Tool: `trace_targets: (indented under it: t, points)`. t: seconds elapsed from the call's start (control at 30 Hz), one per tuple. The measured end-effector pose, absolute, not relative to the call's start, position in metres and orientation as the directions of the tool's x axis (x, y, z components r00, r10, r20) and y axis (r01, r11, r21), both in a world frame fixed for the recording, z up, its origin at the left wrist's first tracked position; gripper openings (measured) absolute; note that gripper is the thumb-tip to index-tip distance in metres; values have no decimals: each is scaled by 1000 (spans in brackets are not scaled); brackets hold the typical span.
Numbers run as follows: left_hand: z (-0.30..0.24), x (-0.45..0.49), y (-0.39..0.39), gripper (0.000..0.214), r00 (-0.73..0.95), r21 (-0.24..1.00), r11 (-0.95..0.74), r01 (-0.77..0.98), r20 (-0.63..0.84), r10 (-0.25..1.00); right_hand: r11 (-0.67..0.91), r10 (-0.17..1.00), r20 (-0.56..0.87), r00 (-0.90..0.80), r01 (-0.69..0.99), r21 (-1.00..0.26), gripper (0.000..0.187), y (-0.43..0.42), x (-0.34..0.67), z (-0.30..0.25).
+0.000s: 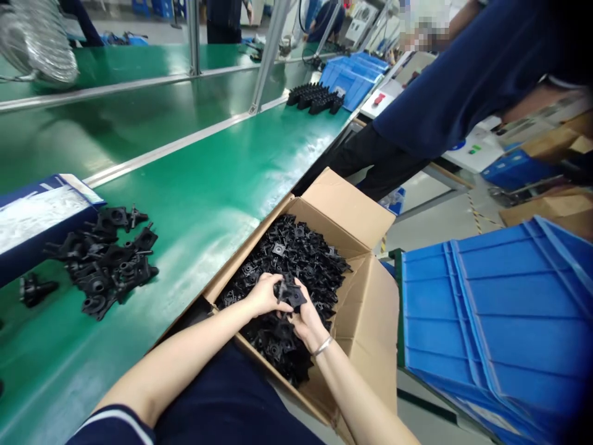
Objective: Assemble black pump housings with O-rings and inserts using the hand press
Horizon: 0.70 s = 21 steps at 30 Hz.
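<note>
An open cardboard box (359,216) on my lap is full of small black plastic parts (296,253). Both my hands are inside it. My left hand (264,295) and my right hand (303,318) are closed together around a stack of these black parts (291,294), held just above the heap. A silver bracelet sits on my right wrist.
A pile of black parts (109,259) lies on the green conveyor belt (208,179) to the left, beside a dark blue box (32,222). More black parts (315,97) lie far up the belt. Blue crates (500,321) stand to the right. A person in dark blue (454,86) stands beyond the box.
</note>
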<state>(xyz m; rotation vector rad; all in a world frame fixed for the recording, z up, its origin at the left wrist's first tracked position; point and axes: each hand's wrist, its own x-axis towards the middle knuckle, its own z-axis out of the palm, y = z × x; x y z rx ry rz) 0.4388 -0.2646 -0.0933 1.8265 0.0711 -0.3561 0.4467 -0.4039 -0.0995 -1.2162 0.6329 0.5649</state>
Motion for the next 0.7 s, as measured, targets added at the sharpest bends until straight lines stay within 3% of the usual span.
trace_targets:
  t: [0.13, 0.27, 0.4, 0.57, 0.7]
  points:
    - [-60, 460, -273, 82, 978, 952, -271, 146, -180, -107, 247, 68, -586, 808, -582, -775, 38, -409, 466, -65]
    - [-2, 497, -254, 89, 999, 956, -290, -36, 27, -35, 271, 118, -335, 935, -355, -895, 38, -395, 522, -13]
    - [50, 500, -203, 84, 966, 890, -425, -164, 232, 112, 280, 290, -202, 936, -284, -917, 37, -333, 557, 35]
    - [59, 448, -113, 71, 905, 830, -558, 8, 231, 357, 229, 541, -92, 836, -251, -940, 46, -218, 536, 34]
    - [47, 393, -56, 63, 843, 742, -636, 210, 192, 503, 244, 600, -4, 800, -187, -951, 51, -141, 499, 3]
